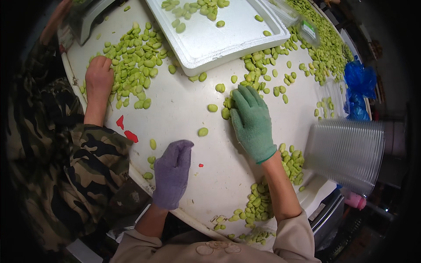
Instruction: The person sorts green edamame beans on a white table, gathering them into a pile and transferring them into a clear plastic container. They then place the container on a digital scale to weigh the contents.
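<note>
My right hand (251,123), in a green knit glove, rests palm down on the white table (184,111), its fingertips over a small cluster of shelled green broad beans (227,103). Its fingers lie close together with the thumb a little apart; what is under the palm is hidden. Nearer the table's front edge is my left hand (172,174) in a purple glove, fingers curled in and their tips partly hidden, so whether anything is inside cannot be told. One loose bean (203,131) lies between the two hands. A white foam tray (210,57) holding some beans stands beyond them.
A co-worker's bare hand (99,77) is at a bean pile (135,59) on the left. Nested clear plastic containers (345,153) stand at right, near a blue plastic bag (360,79). A larger bean heap (329,49) lies far right. Red scraps (131,136) lie at left.
</note>
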### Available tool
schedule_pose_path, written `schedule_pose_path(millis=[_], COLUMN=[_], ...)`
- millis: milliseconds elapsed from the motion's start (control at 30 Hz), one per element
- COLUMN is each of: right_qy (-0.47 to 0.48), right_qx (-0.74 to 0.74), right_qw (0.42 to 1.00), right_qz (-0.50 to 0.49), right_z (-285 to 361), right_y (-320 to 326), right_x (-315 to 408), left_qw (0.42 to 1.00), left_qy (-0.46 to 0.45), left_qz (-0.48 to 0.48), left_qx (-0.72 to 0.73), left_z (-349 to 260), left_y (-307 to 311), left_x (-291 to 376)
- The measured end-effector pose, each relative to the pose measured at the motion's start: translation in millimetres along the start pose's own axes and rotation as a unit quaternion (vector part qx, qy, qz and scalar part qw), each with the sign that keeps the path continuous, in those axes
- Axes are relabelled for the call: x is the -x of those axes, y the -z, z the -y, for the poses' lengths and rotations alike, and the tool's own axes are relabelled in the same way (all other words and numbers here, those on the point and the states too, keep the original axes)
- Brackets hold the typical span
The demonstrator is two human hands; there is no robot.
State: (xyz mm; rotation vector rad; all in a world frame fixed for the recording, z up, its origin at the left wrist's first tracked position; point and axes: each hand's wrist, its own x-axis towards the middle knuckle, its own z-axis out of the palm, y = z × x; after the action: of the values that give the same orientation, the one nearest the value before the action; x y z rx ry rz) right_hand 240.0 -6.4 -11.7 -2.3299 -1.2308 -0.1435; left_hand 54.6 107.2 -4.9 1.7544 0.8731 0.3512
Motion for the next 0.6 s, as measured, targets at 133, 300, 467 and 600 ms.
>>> schedule_pose_path(millis=[133,300,467,600], right_qy=[0.074,-0.026,-0.105,-0.117], right_qx=[-0.024,-0.064,-0.065,-0.024], right_qw=[0.996,0.988,0.992,0.990], right_qz=[0.048,0.140,0.028,-0.076], right_z=[1.4,-3.0,-24.2,-67.2], right_y=[0.1,38.7,53.9,34.8], right_x=[-0.2,59.5,41.9,-7.9], left_qw=[0.953,0.947,0.924,0.965], left_qy=[-0.078,-0.102,-0.256,-0.172], left_qz=[0.058,0.161,0.249,0.111], left_qx=[-0.287,-0.259,-0.139,-0.163], left_z=[-7.6,-5.0,-14.1,-28.4], left_y=[-11.2,-44.3,-79.1,-67.4], left_x=[-26.7,-20.5,-3.5,-48.7])
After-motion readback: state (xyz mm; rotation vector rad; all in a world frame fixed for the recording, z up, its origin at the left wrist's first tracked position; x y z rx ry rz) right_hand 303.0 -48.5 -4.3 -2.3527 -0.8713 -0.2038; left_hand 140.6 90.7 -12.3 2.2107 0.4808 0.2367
